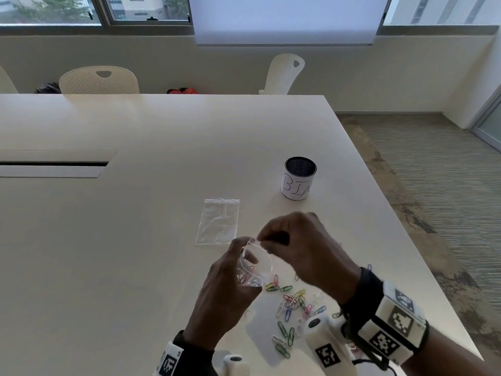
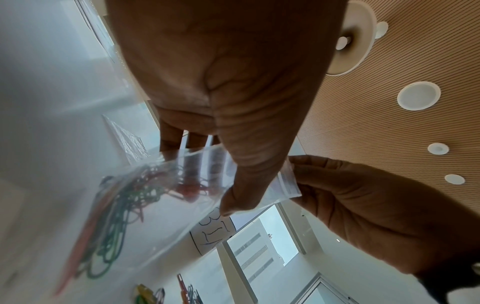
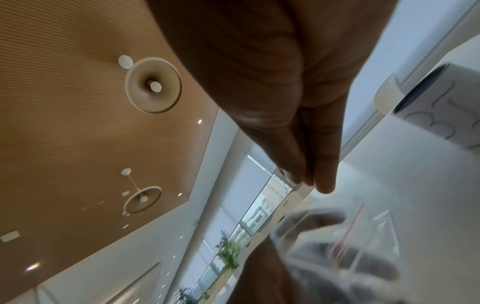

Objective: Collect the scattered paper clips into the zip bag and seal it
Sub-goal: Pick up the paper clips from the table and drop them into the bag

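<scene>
Zip bag [image 1: 254, 264], clear plastic, is held in the air above the near right part of the white table [image 1: 135, 240], between both hands. The left hand [image 1: 230, 289] grips the bag from the side, fingers curled behind it and thumb [image 2: 244, 185] pressed on its front face. The right hand [image 1: 301, 248] pinches the bag's top strip between thumb and fingertips; in the left wrist view its fingers [image 2: 311, 174] close on the corner of the strip. The bag's mouth gapes in a rounded opening in the head view. Inside, a tangle of red and green paper clips [image 2: 124, 205] lies in the lower part of the bag.

Loose paper clips [image 1: 292, 308], in green, yellow, pink, blue and white, lie scattered on the table just below and to the right of the held bag, some overlapping in a small heap, others apart nearer the table edge.

A second clear zip bag [image 1: 218, 222] lies flat on the table beyond the hands; nothing can be made out inside it. Farther right stands an upright cylindrical mesh cup [image 1: 299, 177] wrapped in white paper with handwritten letters "BIN"; its dark interior shows no discernible contents.

Tracking markers are strapped to both wrists.
</scene>
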Available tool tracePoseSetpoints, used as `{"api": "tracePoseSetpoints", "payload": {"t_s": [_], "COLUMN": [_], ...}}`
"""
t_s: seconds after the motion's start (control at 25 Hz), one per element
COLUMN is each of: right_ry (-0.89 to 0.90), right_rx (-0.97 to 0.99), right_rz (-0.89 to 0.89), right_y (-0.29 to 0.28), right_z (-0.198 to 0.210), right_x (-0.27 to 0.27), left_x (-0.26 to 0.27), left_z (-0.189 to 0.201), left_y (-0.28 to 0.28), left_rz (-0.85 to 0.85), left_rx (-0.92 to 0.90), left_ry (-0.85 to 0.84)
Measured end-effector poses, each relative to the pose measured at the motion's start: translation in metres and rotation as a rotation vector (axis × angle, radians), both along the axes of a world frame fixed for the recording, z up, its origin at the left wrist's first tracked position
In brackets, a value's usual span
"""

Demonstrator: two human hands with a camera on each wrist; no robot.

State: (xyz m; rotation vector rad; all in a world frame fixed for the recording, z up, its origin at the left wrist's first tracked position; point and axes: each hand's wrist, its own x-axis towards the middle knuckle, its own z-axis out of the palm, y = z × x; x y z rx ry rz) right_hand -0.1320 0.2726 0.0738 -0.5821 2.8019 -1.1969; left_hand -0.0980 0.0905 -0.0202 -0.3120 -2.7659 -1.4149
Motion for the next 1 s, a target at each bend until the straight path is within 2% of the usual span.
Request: {"api": "tracePoseSetpoints", "payload": {"t_s": [0.12,0.32,0.48,0.68,0.8,0.88,1.0], "right_ry": [0.03,-0.011,-0.031,-0.098,-0.184,-0.17,-0.137], "right_rx": [0.017,0.274,0.511,0.505,0.419,0.358,0.441], "right_rz": [-0.117,-0.109,-0.136,-0.005,0.066,0.06,0.132], "right_y": [0.025,0.049,0.06,0.052,0.047,0.045,0.039], "right_z": [-0.01,-0.068,-0.103,-0.105,-0.094,-0.087,-0.087], "right_x": [-0.024,-0.058,-0.059,-0.042,-0.031,-0.028,-0.021], "left_x": [0.001,0.004,0.009,0.018,0.023,0.025,0.028], "left_z": [0.001,0.004,0.006,0.006,0.008,0.007,0.007], "left_y": [-0.003,-0.003,-0.002,-0.005,-0.006,-0.007,-0.008], "left_rz": [0.02,0.021,0.022,0.033,0.035,0.03,0.033], "left_rx": [0.009,0.026,0.022,0.02,0.016,0.014,0.016], "left_ry": [0.0,-0.006,-0.019,-0.017,-0.012,-0.011,-0.009]}}
